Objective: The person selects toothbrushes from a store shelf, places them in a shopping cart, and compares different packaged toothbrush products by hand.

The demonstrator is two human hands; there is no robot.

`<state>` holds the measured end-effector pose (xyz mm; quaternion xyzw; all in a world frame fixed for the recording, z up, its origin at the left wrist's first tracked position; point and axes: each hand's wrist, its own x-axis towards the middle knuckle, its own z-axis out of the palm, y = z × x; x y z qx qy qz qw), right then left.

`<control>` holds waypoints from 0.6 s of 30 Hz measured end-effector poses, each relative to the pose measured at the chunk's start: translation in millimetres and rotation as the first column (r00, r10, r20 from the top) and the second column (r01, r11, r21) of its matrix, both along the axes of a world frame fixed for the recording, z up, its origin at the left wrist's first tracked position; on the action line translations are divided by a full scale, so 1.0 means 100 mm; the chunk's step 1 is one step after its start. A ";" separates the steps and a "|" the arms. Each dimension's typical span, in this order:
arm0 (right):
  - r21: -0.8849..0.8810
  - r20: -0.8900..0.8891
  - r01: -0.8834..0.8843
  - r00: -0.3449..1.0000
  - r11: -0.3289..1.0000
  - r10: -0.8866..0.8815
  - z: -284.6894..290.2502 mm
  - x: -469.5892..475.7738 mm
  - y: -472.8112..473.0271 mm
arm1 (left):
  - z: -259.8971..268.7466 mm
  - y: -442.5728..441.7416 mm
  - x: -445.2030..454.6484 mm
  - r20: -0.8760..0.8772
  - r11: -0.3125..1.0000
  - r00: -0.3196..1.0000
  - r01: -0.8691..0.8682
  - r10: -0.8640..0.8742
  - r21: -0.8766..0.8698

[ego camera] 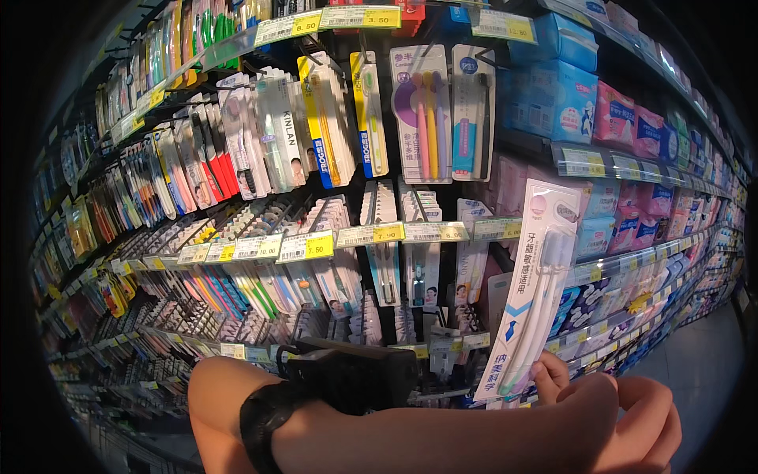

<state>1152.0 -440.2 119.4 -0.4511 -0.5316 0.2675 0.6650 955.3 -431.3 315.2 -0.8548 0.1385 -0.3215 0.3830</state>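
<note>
A long blister pack of toothbrushes (539,284) with white handles and clear head covers stands tilted at the right centre. My right hand (551,376) pinches its lower right edge between thumb and fingers; the rest of that hand is hidden. A bare forearm crosses the near foreground from the left, wearing a black band (263,420). At its right end are the curled fingers of what looks like my left hand (648,415); its palm is hidden. A dark object (355,376), too dark to name, lies beyond the forearm. Hanging toothbrush packs (417,115) face me.
Price-tag rails (373,234) run across the hooks of toothbrushes. Shelves at the right hold blue packages (548,98), pink packages (614,118) and more packs below. Grey floor (699,355) shows at the lower right. More hanging packs (177,178) curve away at the left.
</note>
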 end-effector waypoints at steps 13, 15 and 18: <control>-0.083 0.022 -0.289 0.956 0.954 0.291 -0.16 0.57 -0.62 | 0.02 -0.88 0.20 -0.015 0.941 0.942 -0.335 0.335 -0.038; -0.137 -0.083 -0.369 0.929 0.919 0.361 -0.17 0.50 -0.67 | 0.03 -1.00 0.12 0.019 0.927 0.929 -0.368 0.370 -0.067; -0.108 -0.004 -0.381 0.924 0.918 0.382 -0.16 0.41 -0.71 | -0.08 -1.19 0.13 0.247 0.925 0.893 -0.379 0.375 -0.034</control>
